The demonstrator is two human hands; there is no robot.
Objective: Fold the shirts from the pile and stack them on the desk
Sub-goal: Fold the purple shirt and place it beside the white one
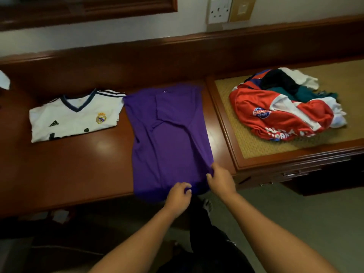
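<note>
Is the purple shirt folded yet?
Partly: the purple shirt lies long on the desk, sides turned in, both hands gripping its near hem.

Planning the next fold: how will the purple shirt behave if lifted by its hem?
The purple shirt looks thin and wrinkled, so probably floppy. It likely slides easily on the glossy desk. Both hands pinch its hem, suggesting it is light.

A bedroom or hotel room, by the look of it: a long polished dark-wood desk [69, 164] against a cream wall, a white wall socket [219, 9] at far right, grey-green carpet [295, 213] underfoot.
</note>
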